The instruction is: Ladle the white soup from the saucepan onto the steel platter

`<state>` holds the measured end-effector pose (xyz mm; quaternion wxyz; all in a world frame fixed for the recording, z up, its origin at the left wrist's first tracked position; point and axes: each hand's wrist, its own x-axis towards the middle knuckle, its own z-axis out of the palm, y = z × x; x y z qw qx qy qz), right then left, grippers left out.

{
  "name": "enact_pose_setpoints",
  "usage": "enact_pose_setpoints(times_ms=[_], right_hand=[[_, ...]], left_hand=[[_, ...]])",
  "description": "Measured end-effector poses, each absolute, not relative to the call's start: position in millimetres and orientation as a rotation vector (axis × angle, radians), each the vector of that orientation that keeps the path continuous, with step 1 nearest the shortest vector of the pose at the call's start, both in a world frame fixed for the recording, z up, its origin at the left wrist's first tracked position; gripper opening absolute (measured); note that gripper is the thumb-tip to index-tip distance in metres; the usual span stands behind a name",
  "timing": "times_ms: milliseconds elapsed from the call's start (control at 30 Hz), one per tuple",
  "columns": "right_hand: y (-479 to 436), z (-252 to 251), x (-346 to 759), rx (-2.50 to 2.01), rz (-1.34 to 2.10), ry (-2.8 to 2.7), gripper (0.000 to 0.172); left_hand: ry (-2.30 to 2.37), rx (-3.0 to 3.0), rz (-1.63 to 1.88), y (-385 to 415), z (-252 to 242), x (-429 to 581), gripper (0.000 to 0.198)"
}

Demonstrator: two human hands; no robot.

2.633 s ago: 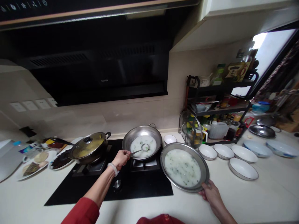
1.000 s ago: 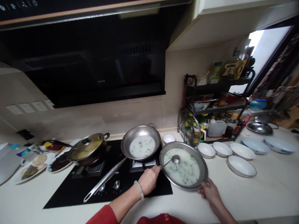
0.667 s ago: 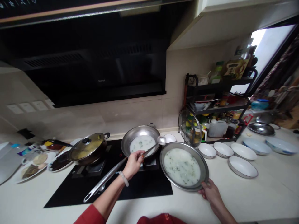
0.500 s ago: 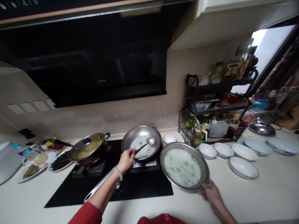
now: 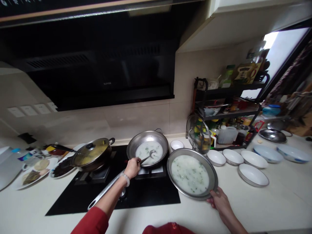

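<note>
My left hand (image 5: 132, 168) is closed on the handle of a metal ladle (image 5: 146, 158). The ladle's bowl dips into the white, green-flecked soup (image 5: 146, 150) in the steel wok (image 5: 133, 144) on the right burner. The wok's long handle runs under my left forearm. My right hand (image 5: 219, 201) grips the lower right rim of a wide metal basin (image 5: 212, 174), thumb on top and fingers underneath. White soup (image 5: 190, 174) with green bits fills much of the basin, which sits close to the wok's right side.
A lidded pan (image 5: 91, 156) sits on the left burner, beside plates of food (image 5: 18, 183). Behind the basin are a small bowl (image 5: 177, 145) and a glass lid (image 5: 198, 135). Several white bowls (image 5: 253, 175) stand at right, below a black spice rack (image 5: 234, 113). The range hood (image 5: 107, 65) hangs overhead.
The ladle's bowl has gone down from above the wok into its soup, and my left hand has shifted slightly lower. My right hand and the basin have hardly moved.
</note>
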<state>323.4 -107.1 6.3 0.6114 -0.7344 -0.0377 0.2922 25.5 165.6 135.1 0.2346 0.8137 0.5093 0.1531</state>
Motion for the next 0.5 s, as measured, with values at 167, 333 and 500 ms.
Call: enact_pose_setpoints(times_ms=[167, 333, 500], right_hand=[[-106.4, 4.3, 324.4, -1.679, 0.676, -0.089, 0.063], [-106.5, 0.9, 325.6, -1.682, 0.679, -0.098, 0.064], [-106.7, 2.2, 325.2, -1.691, 0.676, -0.086, 0.064]], left_hand=[[1.450, 1.943, 0.472, 165.1, 136.7, 26.1, 0.018], [1.457, 1.805, 0.521, 164.2, 139.8, 24.9, 0.015], [1.423, 1.759, 0.567, 168.4, 132.9, 21.7, 0.009]])
